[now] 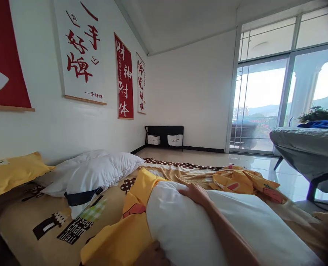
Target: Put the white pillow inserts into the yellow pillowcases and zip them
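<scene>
A white pillow [180, 221] lies in front of me, its left end partly inside a yellow pillowcase [125, 236] with an orange-red patch. From above, my right hand [195, 194] grips the pillow's upper edge, fingers pointing left and pressed into the fabric. At the bottom of the view, my left hand [152, 255] is partly cut off. It is closed at the pillowcase's opening edge, against the pillow, and its fingertips are hard to make out. The pillow's white fabric stretches on to the lower right.
Another white pillow [97, 170] and a yellow cushion [16, 170] lie by the left wall. Crumpled yellow fabric [236, 179] rests on the brown patterned bedding [41, 210]. A grey chair [313, 155] stands right; a black rack [164, 131] stands at the back.
</scene>
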Tool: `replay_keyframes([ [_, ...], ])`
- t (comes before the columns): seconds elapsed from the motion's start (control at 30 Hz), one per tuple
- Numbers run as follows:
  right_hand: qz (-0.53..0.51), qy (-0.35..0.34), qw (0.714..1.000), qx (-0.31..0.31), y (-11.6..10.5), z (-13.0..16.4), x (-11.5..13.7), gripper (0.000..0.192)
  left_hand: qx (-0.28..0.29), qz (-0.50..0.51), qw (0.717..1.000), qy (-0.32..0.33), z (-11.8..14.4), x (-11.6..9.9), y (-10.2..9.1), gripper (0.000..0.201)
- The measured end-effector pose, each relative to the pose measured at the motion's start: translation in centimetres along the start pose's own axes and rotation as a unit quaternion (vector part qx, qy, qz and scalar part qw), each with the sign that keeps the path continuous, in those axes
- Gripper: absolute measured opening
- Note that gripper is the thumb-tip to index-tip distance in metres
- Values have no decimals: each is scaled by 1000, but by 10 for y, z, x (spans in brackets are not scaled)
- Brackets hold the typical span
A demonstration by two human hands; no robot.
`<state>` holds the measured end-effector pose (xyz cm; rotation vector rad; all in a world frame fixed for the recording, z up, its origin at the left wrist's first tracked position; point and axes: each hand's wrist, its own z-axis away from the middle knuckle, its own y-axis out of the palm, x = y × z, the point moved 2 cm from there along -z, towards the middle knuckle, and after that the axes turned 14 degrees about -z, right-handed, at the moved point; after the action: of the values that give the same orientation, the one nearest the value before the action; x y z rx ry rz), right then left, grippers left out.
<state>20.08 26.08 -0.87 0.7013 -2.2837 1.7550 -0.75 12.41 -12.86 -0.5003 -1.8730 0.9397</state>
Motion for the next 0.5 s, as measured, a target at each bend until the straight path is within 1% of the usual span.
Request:
replay_keyframes([
  [0.07,15,13,999,-28,-23,8,14,44,-28,-22,999,13,-9,-1,4,23],
  [0.13,36,16,997,-64,-46,20,34,41,-101,-51,993,16,-16,-2,-1,29],
  [0.2,75,2,990,-120,-70,37,57,37,-202,-53,978,-15,-23,0,-16,29],
  [0.23,101,-9,982,-156,-82,47,69,35,-245,-45,967,-45,-27,1,-25,31],
  [0.27,128,-20,972,-199,-93,57,80,33,-275,-37,957,-81,-33,4,-34,33],
  [0.33,169,-45,940,-293,-114,76,99,29,-293,-31,945,-139,-49,7,-49,37],
  [0.4,192,-79,903,-375,-129,92,112,25,-286,-35,942,-173,-68,9,-59,40],
  [0.47,212,-128,866,-434,-134,106,120,25,-280,-28,942,-183,-83,9,-62,40],
  [0.5,224,-153,851,-450,-132,113,121,26,-275,-22,943,-185,-87,9,-59,39],
])
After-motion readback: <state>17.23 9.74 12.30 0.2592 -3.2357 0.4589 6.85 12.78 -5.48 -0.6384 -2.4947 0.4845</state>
